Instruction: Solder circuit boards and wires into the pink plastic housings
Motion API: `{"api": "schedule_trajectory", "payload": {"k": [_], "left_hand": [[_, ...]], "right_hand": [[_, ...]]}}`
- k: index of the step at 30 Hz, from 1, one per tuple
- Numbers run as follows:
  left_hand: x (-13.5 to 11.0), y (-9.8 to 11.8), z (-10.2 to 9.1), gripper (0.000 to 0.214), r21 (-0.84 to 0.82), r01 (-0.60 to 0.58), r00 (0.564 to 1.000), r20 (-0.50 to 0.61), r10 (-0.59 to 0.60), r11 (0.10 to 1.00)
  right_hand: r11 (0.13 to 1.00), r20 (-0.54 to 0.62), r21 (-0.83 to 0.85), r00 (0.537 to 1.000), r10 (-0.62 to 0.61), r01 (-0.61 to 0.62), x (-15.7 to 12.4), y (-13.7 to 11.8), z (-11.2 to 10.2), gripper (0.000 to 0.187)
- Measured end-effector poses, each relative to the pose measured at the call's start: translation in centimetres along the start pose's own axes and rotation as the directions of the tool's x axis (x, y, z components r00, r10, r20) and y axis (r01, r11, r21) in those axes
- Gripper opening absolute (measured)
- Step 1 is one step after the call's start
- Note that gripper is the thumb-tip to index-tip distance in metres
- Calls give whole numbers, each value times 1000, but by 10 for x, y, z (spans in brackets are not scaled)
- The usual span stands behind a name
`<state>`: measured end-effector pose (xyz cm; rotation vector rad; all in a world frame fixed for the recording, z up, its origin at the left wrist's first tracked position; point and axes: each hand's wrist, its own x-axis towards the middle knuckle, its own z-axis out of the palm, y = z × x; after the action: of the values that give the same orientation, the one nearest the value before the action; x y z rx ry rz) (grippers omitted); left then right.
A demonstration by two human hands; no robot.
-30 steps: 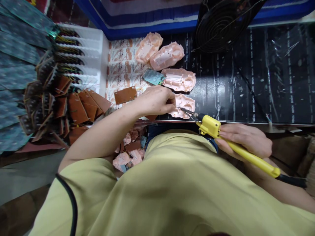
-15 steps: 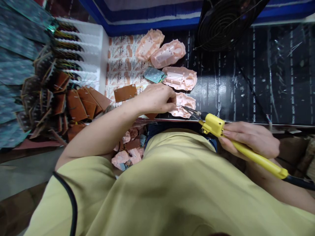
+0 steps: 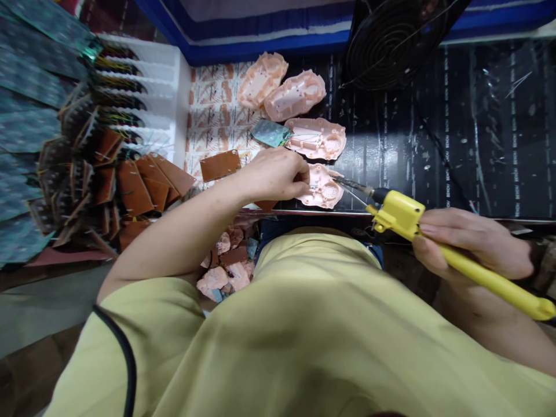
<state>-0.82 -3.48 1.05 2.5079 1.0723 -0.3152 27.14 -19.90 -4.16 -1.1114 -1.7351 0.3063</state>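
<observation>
My right hand [image 3: 475, 240] is wrapped round a yellow soldering iron [image 3: 403, 215] with a thin metal tube beside its tip. The iron's tip is over the right part of a pink plastic shell [image 3: 324, 194] near the table's front edge; whether it touches cannot be told. My left hand [image 3: 282, 176] is closed, fingers bent down over the left part of this shell, and what they pinch is hidden. Just behind lies another pink shell [image 3: 334, 139] with a green circuit board [image 3: 271, 132] at its left end.
Two more pink shells [image 3: 294, 95] lie farther back. A brown board [image 3: 220, 165] sits left of my left wrist. Stacked circuit boards [image 3: 139, 182] and a white foam tray [image 3: 176, 104] with wired parts fill the left. A black fan [image 3: 393, 46] stands at the back.
My right hand has drawn the soldering iron to the right, its tip shifting from the shell's middle toward its right edge. My left hand stays nearly still.
</observation>
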Motion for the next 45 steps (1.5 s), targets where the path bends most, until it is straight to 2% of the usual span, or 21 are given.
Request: {"api": "schedule_trajectory", "payload": {"k": [3,6,9,11,16,22,25,27,31,33,37,45], "left_hand": [[0,-1,0,17,-1,-3,1000,-4,3,1000],[-1,1,-1,15,-17,22,1000,1,-22,1000],[-3,3,-3,15,-45,40,999,7,-39,998],[-5,3,-4,17,-54,25,1000,3,-25,998],[-4,0,-2,20,-69,18,999,-38,-21,997],[-4,-3,1,23,-189,-3,998,-59,-8,982],[-4,-2,4,23,-169,18,995,-98,-35,985],[-4,-1,5,24,-133,32,993,-106,-47,991],[-3,-1,6,23,-108,24,995,-96,-34,994],[-3,-2,5,22,-109,13,995,-94,-24,994],[-2,0,3,24,-74,39,997,-62,-43,997],[-1,5,1,27,-10,76,997,-28,-76,997]], "right_hand": [[983,-3,4,983,-186,186,1,1,5,28],[985,-40,-128,992,-121,115,0,1,10,47],[980,-55,-190,996,-74,62,0,0,9,54],[985,-47,-158,996,-79,71,1,0,10,49],[994,-84,-24,991,-105,103,6,4,18,18],[999,-102,9,994,-33,34,4,7,23,17],[996,-96,-63,994,57,-64,-2,7,20,22],[991,-78,-109,994,73,-81,-4,8,18,31],[996,-60,-51,995,-77,74,0,12,19,38],[992,-81,3,988,-128,129,4,12,21,34],[987,-42,39,988,-151,153,10,10,22,22],[976,82,82,975,-208,201,21,15,16,24]]}}
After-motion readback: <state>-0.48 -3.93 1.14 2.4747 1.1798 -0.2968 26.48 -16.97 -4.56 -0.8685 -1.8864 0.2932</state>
